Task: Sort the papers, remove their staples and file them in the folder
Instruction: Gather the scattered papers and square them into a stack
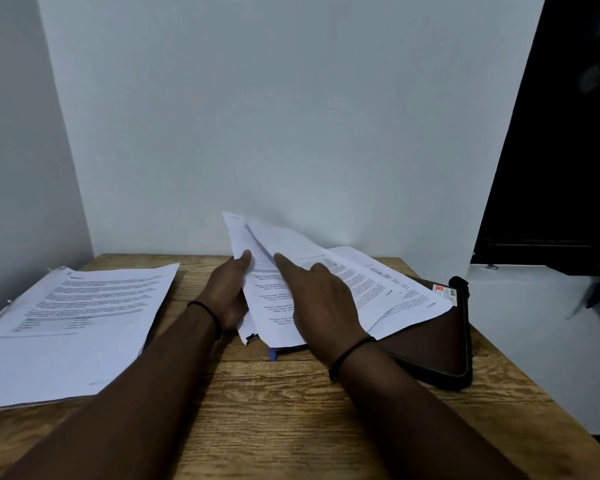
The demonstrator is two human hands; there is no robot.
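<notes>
No legible text on papers (73, 306).

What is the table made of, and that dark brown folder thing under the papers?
The table looks like wood or a wood-look board: brown, matte, with grain lines running across. The folder looks like leather or fake leather: dark brown, smooth, with a slight sheen and a black trimmed edge. Which one, I cannot tell.

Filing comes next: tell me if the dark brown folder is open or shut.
Shut, apparently: the dark brown folder lies flat on the wooden table, its zipped edge together, white printed papers resting on top.
</notes>
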